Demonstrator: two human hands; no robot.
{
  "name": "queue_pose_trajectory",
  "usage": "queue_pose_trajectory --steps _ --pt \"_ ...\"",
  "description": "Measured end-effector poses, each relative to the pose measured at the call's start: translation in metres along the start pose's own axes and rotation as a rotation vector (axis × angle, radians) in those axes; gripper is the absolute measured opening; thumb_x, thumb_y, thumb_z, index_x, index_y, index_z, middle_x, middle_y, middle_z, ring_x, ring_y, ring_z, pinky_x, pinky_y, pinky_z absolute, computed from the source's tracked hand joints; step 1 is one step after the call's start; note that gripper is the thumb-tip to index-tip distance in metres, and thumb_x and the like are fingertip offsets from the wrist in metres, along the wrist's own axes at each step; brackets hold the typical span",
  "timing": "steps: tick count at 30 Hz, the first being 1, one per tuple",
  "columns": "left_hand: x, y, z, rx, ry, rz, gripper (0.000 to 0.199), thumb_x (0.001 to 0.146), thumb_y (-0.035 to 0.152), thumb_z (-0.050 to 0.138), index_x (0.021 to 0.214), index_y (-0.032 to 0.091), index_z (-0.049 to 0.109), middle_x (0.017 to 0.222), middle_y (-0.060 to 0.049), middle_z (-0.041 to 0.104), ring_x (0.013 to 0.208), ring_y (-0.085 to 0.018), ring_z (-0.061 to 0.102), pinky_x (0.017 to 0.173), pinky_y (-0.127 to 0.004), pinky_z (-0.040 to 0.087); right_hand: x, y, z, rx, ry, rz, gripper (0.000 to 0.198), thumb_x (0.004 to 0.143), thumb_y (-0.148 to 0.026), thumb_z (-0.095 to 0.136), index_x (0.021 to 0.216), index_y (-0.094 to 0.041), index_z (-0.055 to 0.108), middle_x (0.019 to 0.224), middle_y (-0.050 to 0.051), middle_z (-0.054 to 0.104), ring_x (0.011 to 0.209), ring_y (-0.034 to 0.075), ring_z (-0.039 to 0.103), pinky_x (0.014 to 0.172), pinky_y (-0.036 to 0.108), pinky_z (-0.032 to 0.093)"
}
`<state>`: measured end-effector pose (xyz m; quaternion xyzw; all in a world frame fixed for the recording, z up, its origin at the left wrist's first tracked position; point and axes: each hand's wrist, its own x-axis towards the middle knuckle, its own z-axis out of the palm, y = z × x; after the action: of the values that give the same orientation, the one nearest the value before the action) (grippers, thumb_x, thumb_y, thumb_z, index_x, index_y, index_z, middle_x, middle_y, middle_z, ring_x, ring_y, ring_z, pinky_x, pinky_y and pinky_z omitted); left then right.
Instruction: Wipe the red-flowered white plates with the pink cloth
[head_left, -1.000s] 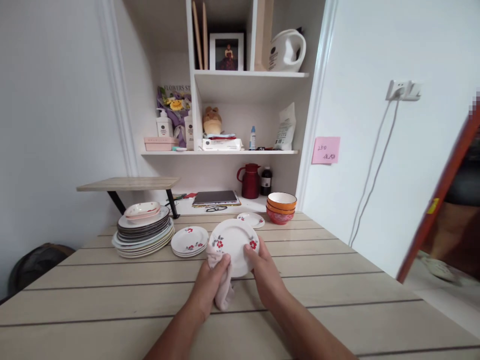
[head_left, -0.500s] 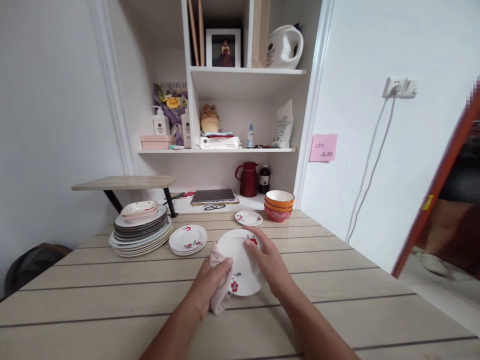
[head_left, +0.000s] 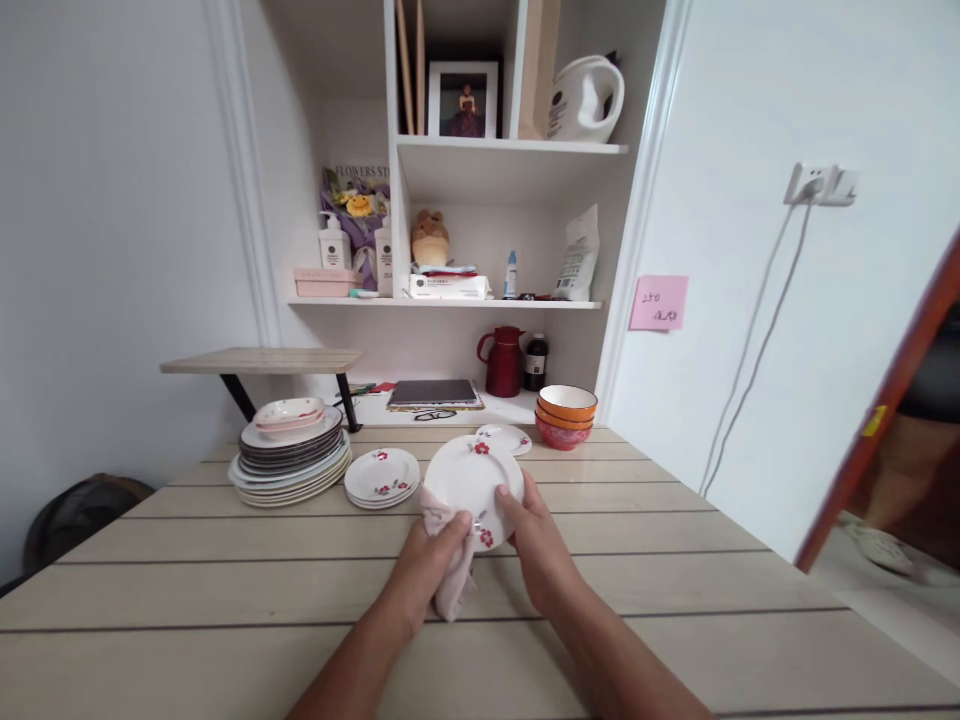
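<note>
A white plate with red flowers (head_left: pixel 457 480) is tilted up above the table between my two hands. My left hand (head_left: pixel 435 555) is closed on a pale pink cloth (head_left: pixel 454 585), pinching the plate's lower left rim through it. At the right rim, my right hand (head_left: pixel 536 540) grips the plate directly, thumb on its face. Left of them lies a short stack of similar flowered plates (head_left: pixel 382 475). Behind the held plate, a small flowered plate (head_left: pixel 514 440) lies partly hidden.
A tall stack of plates (head_left: pixel 292 460) topped by pink-rimmed dishes stands at the left, by a raised wooden shelf (head_left: pixel 262 361). Stacked orange and red bowls (head_left: pixel 566 415) sit at the back right. Behind are a closed laptop (head_left: pixel 431 392), glasses (head_left: pixel 435 415) and a red jug (head_left: pixel 504 362). Someone's legs (head_left: pixel 896 470) show at the right.
The plate has turned in my hands, its flowers shifting round, and is tilted up more. My right hand has slid from the upper right to the lower right rim. The view has shifted slightly left.
</note>
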<state>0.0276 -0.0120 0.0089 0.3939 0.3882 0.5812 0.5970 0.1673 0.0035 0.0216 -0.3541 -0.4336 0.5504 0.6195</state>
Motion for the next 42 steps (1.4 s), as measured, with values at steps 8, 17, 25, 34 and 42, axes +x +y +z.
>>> queue_pose_trajectory --steps 8,17,25,34,42 --pt "-0.005 0.006 -0.001 0.119 -0.103 -0.060 0.064 0.065 0.036 0.081 0.124 0.018 0.062 0.090 -0.009 0.075 0.074 -0.023 0.069 0.065 -0.029 0.054 0.005 -0.019 -0.014 -0.229 -0.104 -0.148 0.051 0.079 -0.052 0.064 0.124 -0.026 0.059 0.112 0.004 0.069 0.094 0.024 0.061 0.077 0.033 0.049" --pt "0.000 -0.001 -0.011 0.139 -0.131 -0.134 0.059 0.071 0.046 0.076 0.119 0.015 0.060 0.085 -0.009 0.074 0.063 -0.020 0.067 0.059 -0.030 0.054 0.011 -0.018 -0.026 -0.533 -0.139 -0.174 0.046 0.083 -0.046 0.059 0.124 -0.028 0.061 0.099 0.002 0.069 0.078 0.021 0.060 0.068 0.032 0.047" --pt "0.009 0.006 -0.005 -0.255 0.124 0.005 0.046 0.079 0.032 0.072 0.121 0.018 0.061 0.107 -0.010 0.073 0.102 -0.023 0.068 0.090 -0.031 0.053 -0.004 -0.016 -0.001 -0.192 -0.123 0.001 0.075 0.079 -0.046 0.066 0.145 -0.033 0.034 0.097 0.003 0.064 0.083 0.020 0.061 0.070 0.032 0.048" --pt "0.005 0.001 -0.001 -0.073 0.058 0.036 0.054 0.069 0.037 0.081 0.118 0.020 0.065 0.108 -0.009 0.074 0.105 -0.026 0.067 0.093 -0.037 0.053 -0.005 0.001 0.006 -0.049 -0.053 0.056 0.049 0.078 -0.046 0.065 0.121 -0.028 0.054 0.109 0.004 0.067 0.093 0.022 0.060 0.075 0.032 0.049" --pt "-0.003 0.003 0.001 0.160 -0.048 -0.020 0.050 0.067 0.041 0.080 0.107 0.014 0.067 0.093 -0.011 0.075 0.079 -0.024 0.070 0.075 -0.034 0.057 0.007 -0.013 -0.012 -0.258 -0.091 -0.121 0.046 0.080 -0.045 0.061 0.121 -0.023 0.060 0.087 0.002 0.067 0.074 0.019 0.056 0.065 0.028 0.044"
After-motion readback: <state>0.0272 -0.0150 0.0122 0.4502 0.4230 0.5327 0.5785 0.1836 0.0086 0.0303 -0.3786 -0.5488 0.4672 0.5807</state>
